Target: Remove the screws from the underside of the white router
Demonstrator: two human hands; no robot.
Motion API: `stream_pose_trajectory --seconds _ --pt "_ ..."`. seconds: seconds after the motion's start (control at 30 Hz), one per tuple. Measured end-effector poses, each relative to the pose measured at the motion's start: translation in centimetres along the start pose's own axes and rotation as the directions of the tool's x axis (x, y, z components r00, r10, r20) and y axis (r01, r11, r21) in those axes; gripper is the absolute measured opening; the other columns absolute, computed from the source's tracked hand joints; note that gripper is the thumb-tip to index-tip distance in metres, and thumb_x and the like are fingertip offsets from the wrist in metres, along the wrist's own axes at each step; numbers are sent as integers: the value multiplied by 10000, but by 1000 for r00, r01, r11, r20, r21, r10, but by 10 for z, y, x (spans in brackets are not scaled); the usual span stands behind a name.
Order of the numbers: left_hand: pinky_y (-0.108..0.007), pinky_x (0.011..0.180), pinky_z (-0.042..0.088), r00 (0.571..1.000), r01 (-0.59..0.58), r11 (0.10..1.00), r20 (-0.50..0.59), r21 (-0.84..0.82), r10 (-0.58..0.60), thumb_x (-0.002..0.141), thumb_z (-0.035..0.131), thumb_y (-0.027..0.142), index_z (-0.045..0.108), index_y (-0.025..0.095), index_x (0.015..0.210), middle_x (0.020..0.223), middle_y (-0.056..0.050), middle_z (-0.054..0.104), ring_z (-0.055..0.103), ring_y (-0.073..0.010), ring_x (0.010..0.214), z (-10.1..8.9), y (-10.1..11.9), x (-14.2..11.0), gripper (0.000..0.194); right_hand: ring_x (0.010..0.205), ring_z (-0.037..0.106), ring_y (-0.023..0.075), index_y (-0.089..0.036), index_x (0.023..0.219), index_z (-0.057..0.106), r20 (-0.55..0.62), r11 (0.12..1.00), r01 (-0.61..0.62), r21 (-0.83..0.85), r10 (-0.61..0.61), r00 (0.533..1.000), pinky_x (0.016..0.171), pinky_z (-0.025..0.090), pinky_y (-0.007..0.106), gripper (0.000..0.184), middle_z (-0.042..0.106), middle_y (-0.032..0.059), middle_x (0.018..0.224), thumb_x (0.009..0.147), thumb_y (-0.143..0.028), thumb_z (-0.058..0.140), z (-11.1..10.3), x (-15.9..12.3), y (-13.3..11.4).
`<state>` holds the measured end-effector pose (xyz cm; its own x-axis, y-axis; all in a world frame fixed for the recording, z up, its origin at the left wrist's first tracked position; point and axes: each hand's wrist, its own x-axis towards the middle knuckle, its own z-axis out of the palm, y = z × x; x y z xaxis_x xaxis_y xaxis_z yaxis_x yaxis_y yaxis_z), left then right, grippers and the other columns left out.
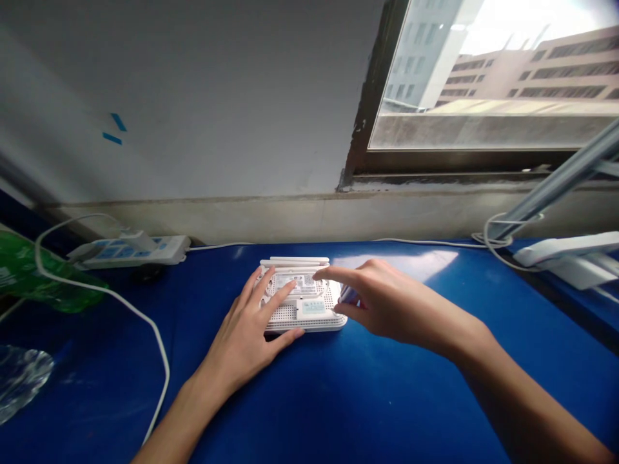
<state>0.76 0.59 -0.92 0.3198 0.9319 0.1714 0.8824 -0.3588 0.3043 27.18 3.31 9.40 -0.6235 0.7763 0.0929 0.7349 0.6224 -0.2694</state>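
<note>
A white router [312,324] lies underside up on the blue table, with its folded antennas along the far edge. Vent holes and printed labels show on its underside. My left hand [251,328] rests on the router's left part, fingers spread and thumb along the near edge. At the right side, my right hand [382,296] has its index fingertip on the router's underside and its thumb by the right edge. Something pale and bluish shows inside the curl of that hand; its kind is hidden.
A power strip [140,251] with a plugged-in adapter stands at the back left, beside a green bottle [48,274]. A white cable [162,351] loops across the left. Crumpled clear plastic [22,377] lies at the left edge. A metal bar [556,183] and another white strip [570,248] are at right.
</note>
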Motion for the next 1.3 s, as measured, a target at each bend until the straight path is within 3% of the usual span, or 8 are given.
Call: stream_pose_trajectory --seconds 0.2,0.57,0.67,0.77,0.83,0.9,0.97,1.3 --pt "-614 1189 376 1000 -5 1000 -13 -24 5 918 639 618 341 471 1574 1717 44 196 156 -362 1579 0 0 0 735 644 665 149 -329 1511 477 14 996 6 88 -8 1000 570 391 215 786 737 0 786 809 -40 681 -1 1 0" --pt "-649 1179 353 1000 -7 999 -14 37 7 888 614 708 388 423 1568 1699 -30 266 214 -398 1556 -7 4 1 771 673 725 152 -319 1465 527 -40 980 11 197 -4 999 601 505 206 688 781 1 847 833 -108 701 -31 -7 7" --pt "-707 1161 329 998 13 999 -62 33 -11 839 649 741 534 364 1493 1638 -73 396 221 -453 1537 -13 20 8 764 688 740 158 -326 1469 520 -55 977 16 211 -5 998 593 521 202 700 781 0 847 830 -113 711 -36 -10 10" --pt "-660 1203 312 993 -56 993 -105 -104 45 866 685 654 657 291 1378 1526 -66 544 239 -414 1533 -16 50 24 628 689 748 156 -321 1469 523 -68 973 16 231 0 998 578 533 190 692 782 3 856 835 -129 722 -42 -13 12" --pt "-617 1204 344 985 -147 960 -129 -239 119 859 751 551 715 271 1290 1407 -54 642 315 -384 1499 -14 70 39 516 697 752 154 -315 1466 525 -68 968 13 252 4 998 578 542 183 681 785 3 860 840 -143 730 -47 -15 14" --pt "-545 1192 388 969 -243 915 -128 -323 213 904 752 393 806 254 1072 1152 -48 761 442 -331 1415 -8 87 55 225 700 755 156 -302 1460 532 -77 967 11 256 9 997 577 546 180 680 788 2 849 832 -151 744 -51 -19 19" --pt "-504 1175 404 956 -292 907 -106 -304 273 942 712 268 830 252 895 949 -40 787 537 -295 1307 0 96 69 128 671 749 155 -287 1447 548 -90 973 -3 232 25 996 566 543 179 676 784 0 822 817 -149 751 -56 -23 26" --pt "-442 926 513 919 -349 931 155 -107 362 879 757 247 824 205 863 854 -95 749 615 -323 1090 17 119 110 81 582 726 143 -223 1363 634 -55 979 -134 152 144 988 452 471 151 597 757 -7 717 783 -107 711 -80 -47 61"
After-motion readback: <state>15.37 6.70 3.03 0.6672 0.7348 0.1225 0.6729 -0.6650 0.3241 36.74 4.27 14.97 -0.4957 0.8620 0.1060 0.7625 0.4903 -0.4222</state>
